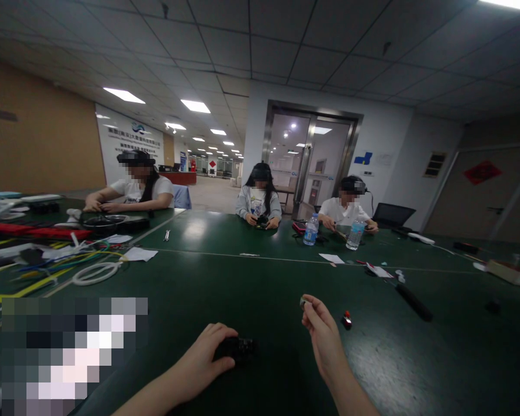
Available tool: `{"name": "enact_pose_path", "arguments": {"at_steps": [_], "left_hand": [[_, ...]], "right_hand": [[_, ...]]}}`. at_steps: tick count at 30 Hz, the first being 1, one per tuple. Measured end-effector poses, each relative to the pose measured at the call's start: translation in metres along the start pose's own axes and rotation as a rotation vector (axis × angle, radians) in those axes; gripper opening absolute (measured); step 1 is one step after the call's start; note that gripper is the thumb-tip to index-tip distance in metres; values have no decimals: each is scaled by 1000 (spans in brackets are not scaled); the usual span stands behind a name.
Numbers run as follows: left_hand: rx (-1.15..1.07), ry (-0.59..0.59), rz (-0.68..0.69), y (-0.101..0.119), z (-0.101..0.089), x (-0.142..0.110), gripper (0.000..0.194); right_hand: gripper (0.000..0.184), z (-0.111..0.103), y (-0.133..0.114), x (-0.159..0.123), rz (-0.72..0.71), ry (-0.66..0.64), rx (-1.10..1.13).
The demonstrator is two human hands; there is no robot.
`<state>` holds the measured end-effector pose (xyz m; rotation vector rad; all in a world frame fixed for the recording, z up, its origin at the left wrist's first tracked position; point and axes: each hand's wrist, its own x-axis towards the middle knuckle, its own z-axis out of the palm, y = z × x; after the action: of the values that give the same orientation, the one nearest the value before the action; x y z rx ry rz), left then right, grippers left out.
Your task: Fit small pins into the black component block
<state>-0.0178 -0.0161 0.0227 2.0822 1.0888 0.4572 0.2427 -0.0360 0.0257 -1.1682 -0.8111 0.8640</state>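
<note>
My left hand (208, 353) is wrapped round a black object (242, 348), boxy with a ridged right end, on the green tabletop; its exact kind is too dark to make out. To the right, my right hand (323, 332) is raised a little over the table. Between its thumb and forefinger it pinches a small light-coloured piece (303, 301), mostly covered by the fingertips. Just right of that hand, apart from it, lies a small red and silver item (347, 319).
A long black-handled tool (413, 301) lies at the right. Water bottles (311, 230) and papers (331, 258) stand or lie farther back. Cables (96, 273) and loose parts crowd the left. Three people sit across the green table (225, 283), handling things. A spanner (167, 236) lies at the far left.
</note>
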Motion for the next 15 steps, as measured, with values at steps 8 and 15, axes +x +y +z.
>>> {"name": "enact_pose_path", "arguments": {"at_steps": [8,15], "left_hand": [[5,14,-3,-2,2,1,40],[3,-3,-9,-2,1,1,40]], "right_hand": [[39,0,3,1,2,-13,-9],[36,3,0,-1,5,-3,5]]}}
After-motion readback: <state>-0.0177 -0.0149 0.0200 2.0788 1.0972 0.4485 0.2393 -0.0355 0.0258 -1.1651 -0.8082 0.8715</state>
